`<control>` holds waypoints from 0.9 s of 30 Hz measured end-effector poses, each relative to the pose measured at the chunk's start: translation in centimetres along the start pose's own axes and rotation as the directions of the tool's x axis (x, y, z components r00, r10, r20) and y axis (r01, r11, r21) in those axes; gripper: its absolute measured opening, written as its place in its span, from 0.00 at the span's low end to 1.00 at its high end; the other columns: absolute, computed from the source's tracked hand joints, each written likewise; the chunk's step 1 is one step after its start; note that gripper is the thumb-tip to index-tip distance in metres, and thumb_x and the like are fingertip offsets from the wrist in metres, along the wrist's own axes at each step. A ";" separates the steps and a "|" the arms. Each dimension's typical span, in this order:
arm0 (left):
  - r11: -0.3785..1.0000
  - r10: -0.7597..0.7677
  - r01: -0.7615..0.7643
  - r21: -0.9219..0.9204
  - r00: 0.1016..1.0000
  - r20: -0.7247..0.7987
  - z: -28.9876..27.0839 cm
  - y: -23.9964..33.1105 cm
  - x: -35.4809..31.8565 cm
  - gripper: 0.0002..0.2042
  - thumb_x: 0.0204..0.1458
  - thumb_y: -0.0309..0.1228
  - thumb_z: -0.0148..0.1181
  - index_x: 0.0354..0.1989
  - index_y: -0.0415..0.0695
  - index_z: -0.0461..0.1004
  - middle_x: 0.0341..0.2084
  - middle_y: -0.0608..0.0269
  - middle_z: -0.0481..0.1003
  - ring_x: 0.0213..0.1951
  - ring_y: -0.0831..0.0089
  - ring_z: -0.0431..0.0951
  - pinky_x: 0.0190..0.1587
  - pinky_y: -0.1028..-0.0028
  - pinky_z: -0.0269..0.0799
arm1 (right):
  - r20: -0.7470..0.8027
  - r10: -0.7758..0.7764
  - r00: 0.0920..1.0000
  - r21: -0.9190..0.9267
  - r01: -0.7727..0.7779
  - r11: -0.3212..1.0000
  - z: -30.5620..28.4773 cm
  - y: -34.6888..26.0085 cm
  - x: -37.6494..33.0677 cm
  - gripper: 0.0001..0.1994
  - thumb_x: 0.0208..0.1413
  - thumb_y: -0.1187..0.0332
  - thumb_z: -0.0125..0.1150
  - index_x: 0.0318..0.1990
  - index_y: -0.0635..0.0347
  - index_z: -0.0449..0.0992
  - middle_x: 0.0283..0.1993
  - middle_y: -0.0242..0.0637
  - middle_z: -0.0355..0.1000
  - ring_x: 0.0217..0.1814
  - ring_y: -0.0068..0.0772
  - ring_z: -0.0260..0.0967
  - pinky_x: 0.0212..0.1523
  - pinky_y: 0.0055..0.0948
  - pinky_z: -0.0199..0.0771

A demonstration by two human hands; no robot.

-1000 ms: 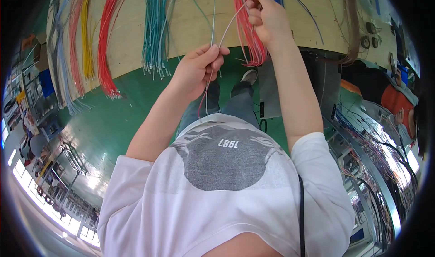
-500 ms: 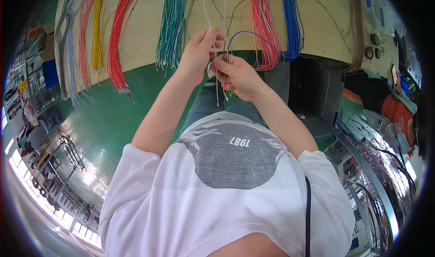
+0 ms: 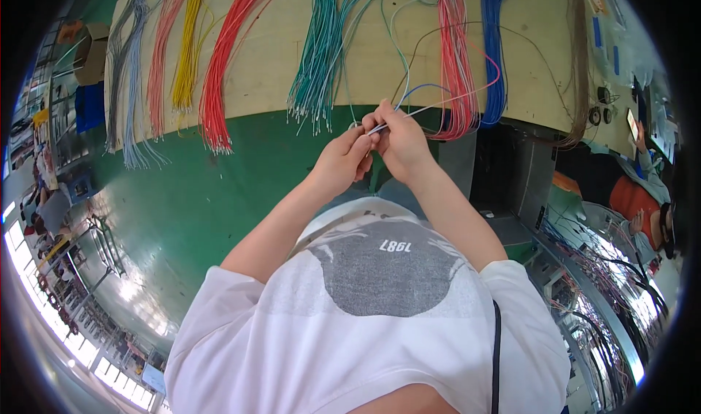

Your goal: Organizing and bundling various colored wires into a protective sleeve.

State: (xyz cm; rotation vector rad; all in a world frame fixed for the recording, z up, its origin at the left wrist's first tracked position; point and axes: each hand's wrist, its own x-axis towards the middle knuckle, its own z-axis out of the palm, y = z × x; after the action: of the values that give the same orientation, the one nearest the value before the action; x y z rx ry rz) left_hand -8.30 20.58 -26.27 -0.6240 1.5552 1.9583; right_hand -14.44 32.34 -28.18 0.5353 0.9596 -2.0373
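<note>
My left hand (image 3: 343,159) and my right hand (image 3: 399,142) meet in front of me, just off the near edge of the table. Both are closed on a few thin wires (image 3: 431,106). From my fingers these run up to the right: a white-pink one loops by the pink bundle, a blue one arches beside it, and a dark one curves over the table. A pale green wire reaches up from my hands to the teal bundle (image 3: 318,56). The wire ends inside my fingers are hidden.
On the wooden table (image 3: 263,63) lie bundles of wires: grey, light blue, pink, yellow (image 3: 191,63), red (image 3: 226,63), pink-red (image 3: 454,63), blue (image 3: 494,56) and brown (image 3: 575,56). A person (image 3: 631,188) is at the right, near a rack of wires (image 3: 606,290).
My hands have come together and sit lower, nearer my body. The wire ends that hung below my right hand no longer show. The white-pink wire now loops out to the right.
</note>
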 end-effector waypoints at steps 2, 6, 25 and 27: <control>0.990 -0.032 0.036 -0.135 0.999 0.029 0.1 -0.4 -0.2 0.11 0.54 0.35 0.41 0.39 0.41 0.64 0.19 0.68 0.65 0.22 0.83 0.64 0.23 0.83 0.60 | 0.043 0.117 0.992 -0.067 -0.114 0.991 0.6 -0.1 -0.8 0.13 0.56 0.59 0.40 0.24 0.55 0.60 0.25 0.33 0.62 0.23 0.25 0.59 0.25 0.22 0.59; 0.645 -0.094 -0.037 -0.763 0.987 -0.127 1.7 -1.2 0.5 0.12 0.53 0.38 0.40 0.37 0.43 0.64 0.31 0.64 0.68 0.36 0.77 0.66 0.38 0.77 0.62 | -0.091 -0.050 0.995 0.071 0.056 0.996 1.3 1.4 -0.4 0.12 0.55 0.60 0.41 0.24 0.57 0.60 0.23 0.35 0.62 0.25 0.28 0.60 0.28 0.26 0.62; 0.514 0.778 0.151 0.845 0.333 -0.533 -22.4 -3.8 2.2 0.10 0.43 0.28 0.50 0.34 0.36 0.68 0.29 0.47 0.68 0.36 0.55 0.67 0.38 0.63 0.63 | 0.249 0.470 0.847 0.111 -0.507 0.855 9.3 4.5 0.6 0.22 0.54 0.51 0.38 0.13 0.49 0.49 0.11 0.22 0.41 0.11 0.16 0.35 0.11 0.19 0.33; 0.537 0.726 0.225 0.813 0.369 -0.581 -24.5 -3.5 2.4 0.12 0.43 0.30 0.52 0.35 0.36 0.66 0.32 0.46 0.66 0.38 0.53 0.65 0.39 0.62 0.62 | 0.249 0.592 0.767 0.048 -0.620 0.783 10.1 8.5 2.1 0.22 0.54 0.50 0.38 0.12 0.50 0.50 0.10 0.22 0.41 0.10 0.16 0.34 0.11 0.18 0.33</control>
State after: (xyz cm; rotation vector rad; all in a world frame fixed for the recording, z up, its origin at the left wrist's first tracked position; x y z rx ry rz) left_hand -7.33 -2.38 -35.74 -1.1145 3.1825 0.6083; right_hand -9.13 20.09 -27.04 0.5821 0.4327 -1.5211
